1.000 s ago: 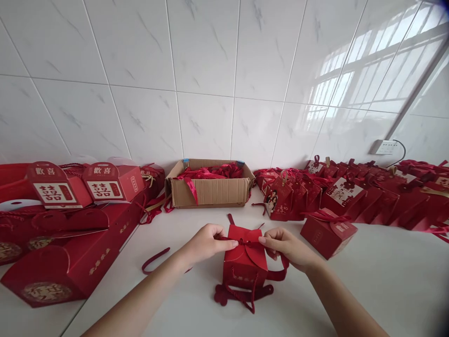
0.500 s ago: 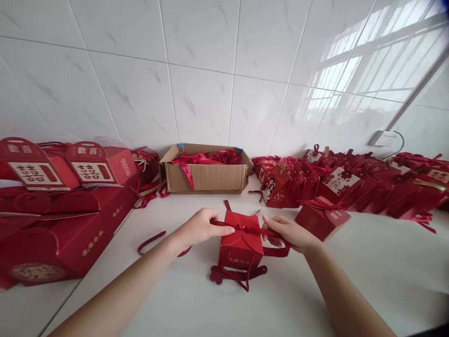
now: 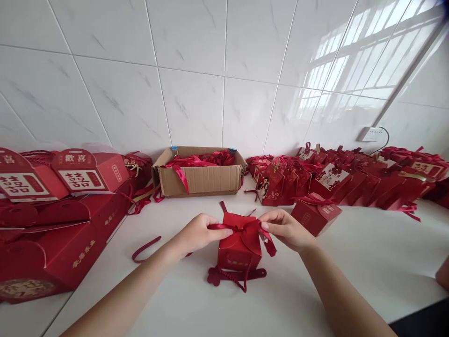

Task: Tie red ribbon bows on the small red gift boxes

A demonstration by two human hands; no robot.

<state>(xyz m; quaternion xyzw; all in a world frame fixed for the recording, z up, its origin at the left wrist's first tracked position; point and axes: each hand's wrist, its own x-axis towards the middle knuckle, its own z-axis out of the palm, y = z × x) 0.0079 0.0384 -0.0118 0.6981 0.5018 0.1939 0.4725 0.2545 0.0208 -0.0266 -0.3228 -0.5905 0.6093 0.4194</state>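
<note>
Ribbon (image 3: 240, 229), tail (image 3: 269, 245) now dangling, below right fingers (image 3: 276, 228)

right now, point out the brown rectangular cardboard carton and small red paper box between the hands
Brown rectangular cardboard carton (image 3: 202, 182), head view, front side
Small red paper box (image 3: 234, 241), head view, top flap

One head-worn view looks forward and down across the bench (image 3: 284, 299), with the left hand (image 3: 199, 232) and right hand (image 3: 290, 230) near, below mid-frame, and the tiled wall (image 3: 191, 47) facing it beyond.
</note>
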